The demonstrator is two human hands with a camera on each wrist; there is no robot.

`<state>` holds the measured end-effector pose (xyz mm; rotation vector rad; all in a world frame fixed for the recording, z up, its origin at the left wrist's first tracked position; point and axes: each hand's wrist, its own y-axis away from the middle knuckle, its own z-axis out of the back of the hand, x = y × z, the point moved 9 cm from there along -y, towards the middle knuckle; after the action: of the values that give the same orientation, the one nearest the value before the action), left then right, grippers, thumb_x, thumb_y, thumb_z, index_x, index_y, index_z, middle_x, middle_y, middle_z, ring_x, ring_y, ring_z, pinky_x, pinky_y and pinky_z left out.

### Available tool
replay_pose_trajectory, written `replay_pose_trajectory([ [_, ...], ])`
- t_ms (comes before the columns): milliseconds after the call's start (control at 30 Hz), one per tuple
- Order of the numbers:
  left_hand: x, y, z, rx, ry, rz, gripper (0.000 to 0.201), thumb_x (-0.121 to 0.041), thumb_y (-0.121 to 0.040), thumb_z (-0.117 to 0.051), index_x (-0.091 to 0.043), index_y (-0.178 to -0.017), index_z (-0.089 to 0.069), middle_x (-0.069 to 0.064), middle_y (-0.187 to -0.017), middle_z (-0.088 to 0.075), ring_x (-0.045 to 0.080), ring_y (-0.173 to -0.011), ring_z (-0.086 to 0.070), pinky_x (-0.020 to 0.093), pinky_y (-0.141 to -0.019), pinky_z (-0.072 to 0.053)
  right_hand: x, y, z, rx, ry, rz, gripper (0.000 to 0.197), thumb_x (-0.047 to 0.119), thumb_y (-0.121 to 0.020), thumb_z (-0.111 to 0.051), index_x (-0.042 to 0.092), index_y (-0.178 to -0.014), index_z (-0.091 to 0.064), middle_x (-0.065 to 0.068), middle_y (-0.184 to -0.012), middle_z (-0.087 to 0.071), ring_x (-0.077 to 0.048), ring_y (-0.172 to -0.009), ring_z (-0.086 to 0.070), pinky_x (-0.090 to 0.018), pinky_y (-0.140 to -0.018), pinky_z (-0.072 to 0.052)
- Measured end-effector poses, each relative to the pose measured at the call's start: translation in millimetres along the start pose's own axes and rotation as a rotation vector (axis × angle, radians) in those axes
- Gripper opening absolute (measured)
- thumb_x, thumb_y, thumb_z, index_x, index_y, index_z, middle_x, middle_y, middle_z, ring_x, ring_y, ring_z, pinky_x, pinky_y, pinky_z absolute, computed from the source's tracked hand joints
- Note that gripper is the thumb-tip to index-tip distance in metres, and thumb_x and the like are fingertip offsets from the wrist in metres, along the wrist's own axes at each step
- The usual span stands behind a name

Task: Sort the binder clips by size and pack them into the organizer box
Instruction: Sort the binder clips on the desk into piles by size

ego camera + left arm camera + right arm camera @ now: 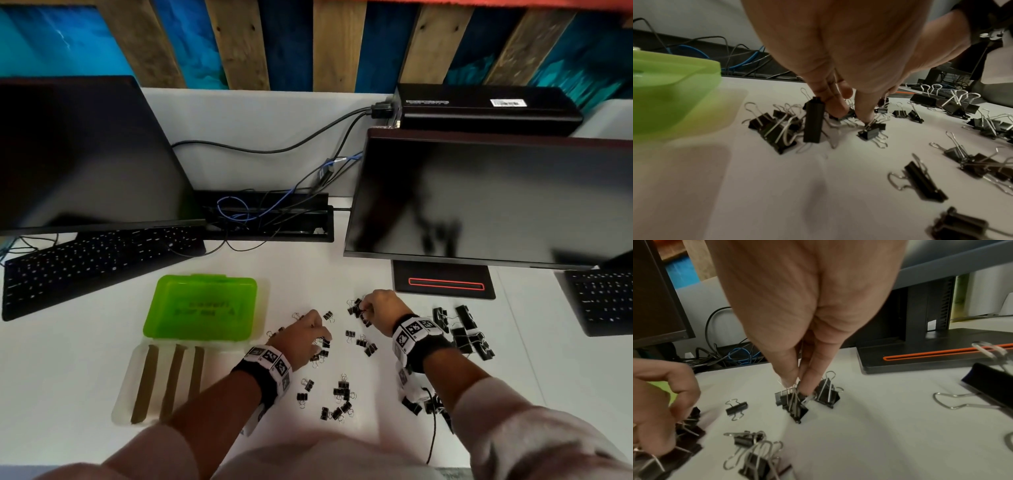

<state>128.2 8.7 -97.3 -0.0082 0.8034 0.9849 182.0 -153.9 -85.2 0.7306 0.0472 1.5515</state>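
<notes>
Right now the white desk [342, 267] is the stage, and the organizer box [161, 383] is our landmark, lying open at the near left with its long axis running away from the person. Its green lid [202, 308] is folded back on the far side, flat on the desk. Its clear tray shows long compartments side by side, running near to far, split by brownish dividers [173, 380]; no clip shows in any of them.

To the right of the box, black binder clips are scattered loose. The large clips [462, 334] sit in a cluster farthest from the box, beyond the right wrist, pointing every which way. A smaller bunch [342, 397] lies nearer the person, between the two forearms.

Closest to the box, the left hand [305, 339] is palm down over a small heap, fingertips [865, 113] curled onto the clips; whether it truly grips one, I cannot tell. One clip [813, 120] beside those fingers stands on end, long axis upright.

Further right of the box, the right hand [380, 308] pinches the wire handles of a small clip [795, 407] between thumb and fingers, its black body hanging down, tip touching the desk, handles pointing up.
</notes>
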Motion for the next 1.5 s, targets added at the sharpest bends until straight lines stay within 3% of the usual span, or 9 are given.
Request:
replay_pose_trajectory([
  [133,-5.9,-5.8,-4.8,0.024,-0.021,-0.017,0.015,-0.001,-0.091,-0.052,-0.004,-0.100,-0.063,-0.002,-0.104,-0.043,0.001,-0.068,-0.046,0.006,-0.066,-0.039,8.5,3.9,2.0,-0.032,0.025,0.051,0.028,0.004,-0.085,-0.051,0.013,-0.108,-0.065,-0.009,-0.114,-0.059,-0.027,-0.103,-0.058,-0.032,-0.090,-0.048],
  [233,-3.6,-9.8,-6.6,0.013,0.000,-0.022,0.016,-0.003,-0.092,-0.049,0.003,-0.101,-0.062,-0.006,-0.097,-0.046,-0.007,-0.081,-0.053,0.008,-0.076,-0.041,17.2,10.5,7.3,-0.059,-0.004,0.121,0.029,0.001,-0.083,-0.051,0.015,-0.101,-0.067,-0.005,-0.107,-0.060,-0.025,-0.095,-0.061,-0.035,-0.088,-0.051],
  [367,-0.4,-7.1,-3.1,0.010,0.032,0.030,0.017,-0.006,-0.091,-0.053,0.000,-0.101,-0.064,0.005,-0.098,-0.045,0.010,-0.080,-0.052,0.003,-0.071,-0.037,21.4,21.2,-2.9,0.102,-0.044,0.155,0.033,-0.004,-0.079,-0.052,0.024,-0.074,-0.069,-0.001,-0.090,-0.069,-0.017,-0.084,-0.063,-0.026,-0.083,-0.052],
  [433,4.2,-7.6,-3.3,0.001,0.023,0.072,0.015,-0.007,-0.089,-0.056,-0.003,-0.099,-0.066,0.003,-0.095,-0.045,0.018,-0.086,-0.057,0.007,-0.066,-0.034,18.2,28.3,-13.4,0.204,-0.011,0.136,0.030,-0.003,-0.076,-0.059,0.025,-0.068,-0.065,0.000,-0.087,-0.069,-0.012,-0.080,-0.061,-0.021,-0.075,-0.049],
  [533,8.1,-5.5,-3.5,-0.011,0.025,0.111,0.012,-0.007,-0.088,-0.056,-0.006,-0.094,-0.066,-0.005,-0.094,-0.042,0.018,-0.090,-0.061,0.013,-0.070,-0.036,4.9,32.8,-26.2,0.252,0.047,0.095,0.019,0.002,-0.076,-0.068,0.017,-0.088,-0.069,0.002,-0.094,-0.070,-0.009,-0.078,-0.060,-0.022,-0.077,-0.051],
  [933,0.1,4.3,8.1,0.055,-0.031,0.104,0.025,0.004,-0.078,-0.050,-0.012,-0.082,-0.069,-0.003,-0.089,-0.050,0.023,-0.087,-0.059,0.035,-0.082,-0.050,-7.9,36.8,-27.1,0.276,0.078,0.038,0.020,0.016,-0.078,-0.062,0.030,-0.090,-0.067,0.011,-0.083,-0.064,-0.010,-0.082,-0.060,-0.024,-0.078,-0.050],
  [1167,-12.3,0.5,12.6,0.043,0.206,0.073,0.012,-0.011,-0.084,-0.057,-0.016,-0.081,-0.068,-0.005,-0.087,-0.060,0.008,-0.084,-0.057,0.018,-0.083,-0.042,-10.0,39.1,-32.9,0.272,0.073,0.022,0.009,0.020,-0.080,-0.063,0.022,-0.082,-0.072,0.008,-0.097,-0.071,-0.007,-0.084,-0.061,-0.024,-0.079,-0.050],
  [1333,-24.8,-17.3,25.5,-0.001,0.282,0.051,0.013,-0.013,-0.085,-0.057,-0.023,-0.078,-0.062,-0.002,-0.090,-0.060,0.012,-0.086,-0.057,0.025,-0.082,-0.047,-14.1,40.1,-19.5,0.327,0.029,0.031,0.023,0.007,-0.083,-0.052,0.017,-0.086,-0.073,0.000,-0.102,-0.071,-0.012,-0.090,-0.060,-0.022,-0.079,-0.045],
  [1500,-29.4,-48.1,45.7,-0.129,0.269,0.104,0.010,-0.011,-0.088,-0.054,-0.016,-0.086,-0.062,0.001,-0.094,-0.056,0.012,-0.085,-0.051,0.010,-0.069,-0.036,-34.3,28.1,13.6,0.106,-0.135,-0.053,0.022,0.006,-0.085,-0.048,0.026,-0.078,-0.056,0.001,-0.096,-0.064,-0.019,-0.095,-0.060,-0.026,-0.084,-0.046],
])
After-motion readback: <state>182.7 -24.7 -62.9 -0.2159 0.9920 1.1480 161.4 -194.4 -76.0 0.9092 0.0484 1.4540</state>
